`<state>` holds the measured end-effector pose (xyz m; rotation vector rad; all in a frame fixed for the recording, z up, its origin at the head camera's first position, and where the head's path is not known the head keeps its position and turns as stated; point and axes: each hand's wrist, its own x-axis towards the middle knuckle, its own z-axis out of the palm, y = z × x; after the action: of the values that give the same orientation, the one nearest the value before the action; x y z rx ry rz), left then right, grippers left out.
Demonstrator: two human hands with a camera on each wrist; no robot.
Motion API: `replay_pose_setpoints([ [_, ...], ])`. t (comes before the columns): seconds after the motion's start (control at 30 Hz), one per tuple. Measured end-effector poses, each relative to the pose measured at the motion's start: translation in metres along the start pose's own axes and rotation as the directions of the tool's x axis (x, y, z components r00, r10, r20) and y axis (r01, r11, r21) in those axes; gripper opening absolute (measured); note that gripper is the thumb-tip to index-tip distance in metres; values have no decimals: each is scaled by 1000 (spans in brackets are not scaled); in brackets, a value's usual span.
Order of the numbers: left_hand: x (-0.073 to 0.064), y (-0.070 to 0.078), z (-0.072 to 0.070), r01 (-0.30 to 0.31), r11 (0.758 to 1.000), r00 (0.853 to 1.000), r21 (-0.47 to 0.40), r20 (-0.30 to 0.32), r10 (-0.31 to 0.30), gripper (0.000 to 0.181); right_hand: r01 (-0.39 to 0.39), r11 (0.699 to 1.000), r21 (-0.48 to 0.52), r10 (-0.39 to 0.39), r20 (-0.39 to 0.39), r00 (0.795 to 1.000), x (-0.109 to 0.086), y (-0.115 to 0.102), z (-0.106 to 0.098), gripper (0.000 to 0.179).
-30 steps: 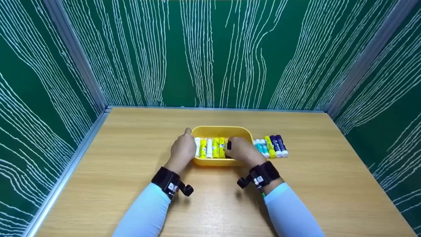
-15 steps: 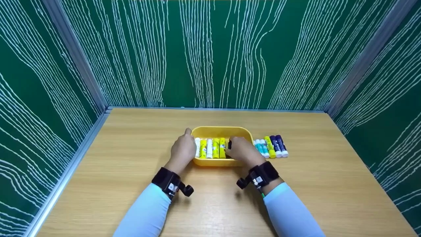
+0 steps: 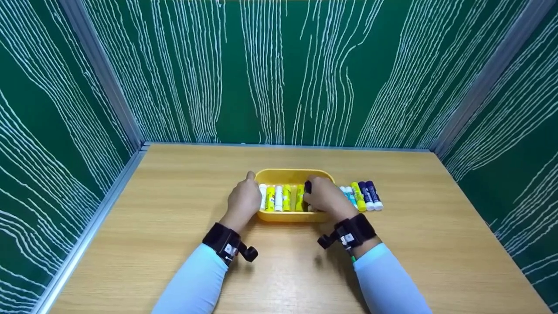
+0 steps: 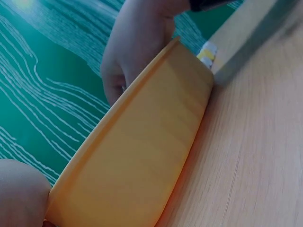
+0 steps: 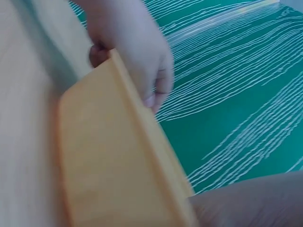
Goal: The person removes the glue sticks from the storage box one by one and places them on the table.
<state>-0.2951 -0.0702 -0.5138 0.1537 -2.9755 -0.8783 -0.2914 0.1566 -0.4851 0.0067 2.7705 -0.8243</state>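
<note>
A yellow plastic bin (image 3: 279,216) stands mid-table. In it lies a row of yellow and white glue sticks (image 3: 287,198). My left hand (image 3: 244,199) grips the bin's left end, curled over the rim; the right wrist view shows this left hand (image 5: 137,52) at the rim too. My right hand (image 3: 324,194) reaches over the right part of the bin, fingers down inside, holding a dark glue stick (image 3: 308,187), mostly hidden by the hand. Right beside it sits a yellow glue stick (image 3: 300,198). In the left wrist view the right hand (image 4: 132,52) bends over the rim.
Right of the bin, several glue sticks (image 3: 368,196) in teal, yellow and dark purple lie side by side on the wooden table (image 3: 279,270). Green walls (image 3: 231,87) with white lines enclose the back and sides.
My right hand has shifted slightly right with the dark glue stick. The yellow glue stick beside it has shifted right too, opening a gap in the row. The left hand keeps its grip.
</note>
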Motion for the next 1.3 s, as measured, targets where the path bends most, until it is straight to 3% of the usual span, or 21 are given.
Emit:
replay_pose_setpoints([
  [0.23, 1, 0, 0, 14, 1000, 1000, 9, 12, -14, 43, 58, 997, 51, -54, -70, 996, -13, 5, -41, 60],
  [0.37, 0, -1, -1, -6, 999, 1000, 38, -5, 6, 41, 101, 983, 155, -88, -92, 992, -19, 17, -70, 62],
  [0.5, -1, -2, -2, -24, 998, 1000, 61, -17, 25, 37, 103, 968, 229, -73, -135, 988, -24, 35, -96, 64],
  [0.73, -1, -3, -3, 10, 999, 1000, 36, 7, -10, 39, 67, 975, 211, -28, -182, 983, -32, 67, -127, 64],
  [0.93, -1, -4, -3, 20, 1000, 1000, 21, 12, -20, 35, 30, 986, 162, 9, -238, 971, -29, 100, -134, 63],
  [1.3, -1, -1, -1, -1, 1000, 1000, 9, 6, 1, 36, -135, 975, 176, 171, -209, 963, -14, 155, -122, 59],
])
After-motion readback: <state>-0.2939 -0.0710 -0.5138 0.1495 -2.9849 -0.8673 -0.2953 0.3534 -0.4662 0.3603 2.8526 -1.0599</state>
